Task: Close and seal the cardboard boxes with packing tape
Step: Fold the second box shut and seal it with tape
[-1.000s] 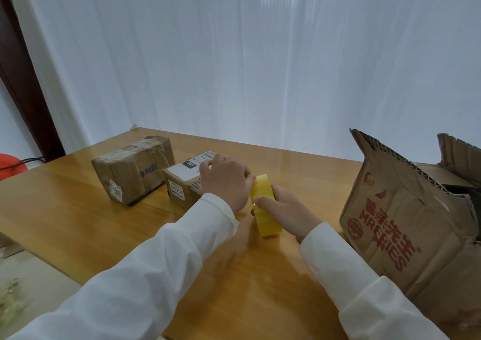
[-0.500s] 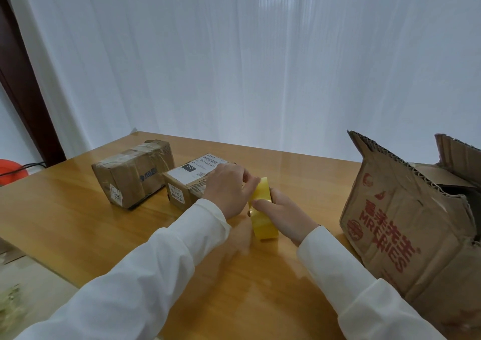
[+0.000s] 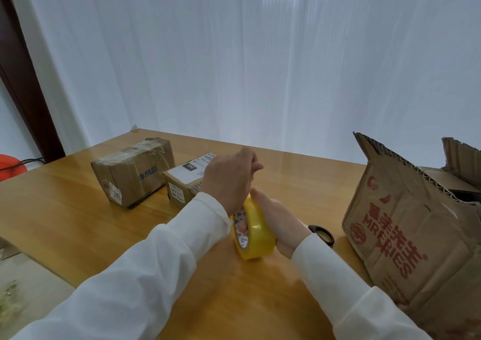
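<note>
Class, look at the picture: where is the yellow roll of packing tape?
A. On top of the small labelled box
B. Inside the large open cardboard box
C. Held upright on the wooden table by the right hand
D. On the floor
C: the yellow roll of packing tape stands on edge on the wooden table, gripped by the right hand.

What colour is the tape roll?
Yellow tape roll, with a white printed core; head view.

A glossy wooden table carries two small taped boxes and a large open-flapped carton.
</note>
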Demonstrator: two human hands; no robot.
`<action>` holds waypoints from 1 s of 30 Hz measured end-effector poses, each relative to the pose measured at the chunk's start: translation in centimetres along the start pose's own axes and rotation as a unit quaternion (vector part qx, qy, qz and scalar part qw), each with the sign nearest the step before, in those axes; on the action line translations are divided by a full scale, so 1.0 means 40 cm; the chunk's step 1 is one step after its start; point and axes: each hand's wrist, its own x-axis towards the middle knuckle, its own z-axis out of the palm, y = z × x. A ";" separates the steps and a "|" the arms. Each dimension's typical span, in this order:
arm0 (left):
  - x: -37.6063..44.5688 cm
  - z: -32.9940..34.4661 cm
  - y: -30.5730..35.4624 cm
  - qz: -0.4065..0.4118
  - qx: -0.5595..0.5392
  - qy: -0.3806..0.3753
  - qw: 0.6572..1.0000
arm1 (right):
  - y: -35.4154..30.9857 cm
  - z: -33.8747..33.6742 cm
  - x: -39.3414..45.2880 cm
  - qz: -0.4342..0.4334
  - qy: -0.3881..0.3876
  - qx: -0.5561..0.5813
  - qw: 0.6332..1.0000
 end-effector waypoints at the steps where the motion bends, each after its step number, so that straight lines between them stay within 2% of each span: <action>1: 0.007 -0.004 0.000 0.014 -0.002 0.012 1.000 | 0.001 0.004 0.005 0.001 0.007 -0.015 1.000; 4: 0.009 -0.014 -0.011 -0.012 0.003 -0.039 0.999 | 0.006 0.001 0.010 -0.002 0.016 -0.046 0.999; 9: 0.025 -0.015 -0.055 -0.114 0.026 -0.073 0.990 | 0.008 0.023 -0.013 -0.036 -0.059 -0.085 0.994; 11: 0.025 -0.015 -0.074 -0.132 0.031 -0.091 0.987 | 0.006 0.029 -0.018 -0.049 -0.066 -0.104 0.991; 17: 0.006 -0.017 -0.072 -0.113 -0.002 -0.057 0.992 | 0.020 0.039 -0.016 -0.059 -0.004 -0.135 0.989; 19: 0.004 -0.016 -0.081 -0.103 0.013 -0.058 0.993 | 0.022 0.040 -0.022 -0.052 -0.021 -0.147 0.987; 22: -0.008 -0.017 -0.083 -0.092 -0.004 -0.059 0.994 | -0.004 0.027 -0.033 -0.006 -0.091 -0.159 0.983; 23: -0.013 -0.019 -0.079 -0.092 -0.021 -0.060 0.994 | -0.021 0.013 -0.040 -0.005 -0.093 -0.182 0.979; 24: -0.017 -0.021 -0.075 -0.093 -0.040 -0.062 0.993 | -0.040 -0.009 -0.046 -0.015 -0.064 -0.236 0.970; 25: -0.021 -0.023 -0.072 -0.095 -0.062 -0.065 0.991 | -0.056 -0.039 -0.051 -0.034 -0.008 -0.317 0.948; 26: -0.024 -0.024 -0.069 -0.096 -0.083 -0.068 0.990 | -0.064 -0.075 -0.053 -0.042 0.059 -0.414 0.907; 28: -0.025 -0.026 -0.059 -0.095 -0.097 -0.074 0.988 | -0.066 -0.141 -0.061 0.015 0.163 -0.579 0.799; 30: -0.024 -0.027 -0.042 -0.090 -0.091 -0.074 0.989 | -0.038 -0.174 -0.066 0.114 0.168 -0.669 0.715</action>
